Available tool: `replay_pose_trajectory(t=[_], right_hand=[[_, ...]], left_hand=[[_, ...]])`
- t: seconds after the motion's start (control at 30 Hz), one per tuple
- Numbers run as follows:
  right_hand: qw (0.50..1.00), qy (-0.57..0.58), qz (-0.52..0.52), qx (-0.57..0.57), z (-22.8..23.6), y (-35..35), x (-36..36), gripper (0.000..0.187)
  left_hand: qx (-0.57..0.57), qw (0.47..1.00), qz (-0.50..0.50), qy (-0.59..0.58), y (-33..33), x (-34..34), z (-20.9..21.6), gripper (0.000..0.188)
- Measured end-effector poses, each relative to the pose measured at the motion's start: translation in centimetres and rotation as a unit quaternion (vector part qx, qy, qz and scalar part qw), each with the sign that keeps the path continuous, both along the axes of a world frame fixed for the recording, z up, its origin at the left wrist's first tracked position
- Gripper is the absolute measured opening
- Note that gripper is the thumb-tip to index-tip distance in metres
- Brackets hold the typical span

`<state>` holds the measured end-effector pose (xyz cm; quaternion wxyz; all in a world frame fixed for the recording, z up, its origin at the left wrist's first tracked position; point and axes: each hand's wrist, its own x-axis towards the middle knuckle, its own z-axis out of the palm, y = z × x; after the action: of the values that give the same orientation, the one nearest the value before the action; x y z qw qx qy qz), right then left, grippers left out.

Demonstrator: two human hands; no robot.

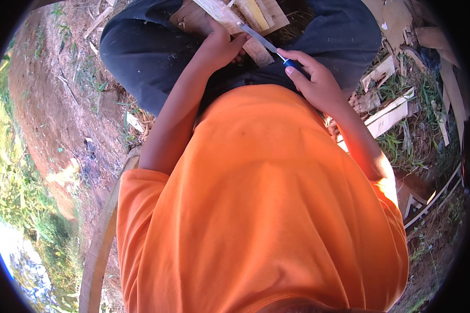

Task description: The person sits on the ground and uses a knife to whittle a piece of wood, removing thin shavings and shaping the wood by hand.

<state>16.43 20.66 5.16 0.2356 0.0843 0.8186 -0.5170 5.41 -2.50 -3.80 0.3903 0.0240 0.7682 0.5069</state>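
Observation:
My right hand [316, 78] is closed round the blue handle of a knife [271, 48], thumb and forefinger forward near the blade. The thin metal blade slants up and left, its end lying against a pale wood strip [222, 13]. My left hand [222, 49] is closed at the near end of that strip, fingers curled; part of its grip is hidden. Beneath the strip, between my bent legs, lie flat pieces of light wood [266, 15]. A narrower wood piece [258, 52] shows below the blade.
My legs in dark trousers [146, 57] fold on both sides of the work. Split boards and wood scraps [389, 115] lie among grass at right. Bare reddish soil [47, 104] with twigs spreads at left. A curved wooden edge [102, 245] runs beside my left side.

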Motion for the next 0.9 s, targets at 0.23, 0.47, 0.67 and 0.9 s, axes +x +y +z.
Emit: replay_pose_trajectory(t=[0.23, 0.47, 0.67, 0.9], right_hand=[[1.000, 0.004, -0.001, 0.028, 0.1, -1.0, -0.1, 0.040], [0.997, 0.072, -0.010, -0.030, -2.5, -3.1, -3.0, 0.041], [0.987, -0.148, -0.048, -0.029, 1.7, -2.1, -3.0, 0.040], [0.996, -0.076, -0.041, -0.030, 1.0, -0.2, 1.0, 0.040]], left_hand=[[-0.018, 1.000, -0.007, -0.012, 0.1, -0.2, -0.2, 0.077], [0.022, 1.000, 0.004, -0.013, -0.4, -0.4, -0.3, 0.109], [-0.053, 0.983, -0.027, 0.176, -0.6, 0.5, -2.5, 0.107], [-0.045, 0.994, -0.037, 0.091, -0.6, 0.2, -0.1, 0.091]])
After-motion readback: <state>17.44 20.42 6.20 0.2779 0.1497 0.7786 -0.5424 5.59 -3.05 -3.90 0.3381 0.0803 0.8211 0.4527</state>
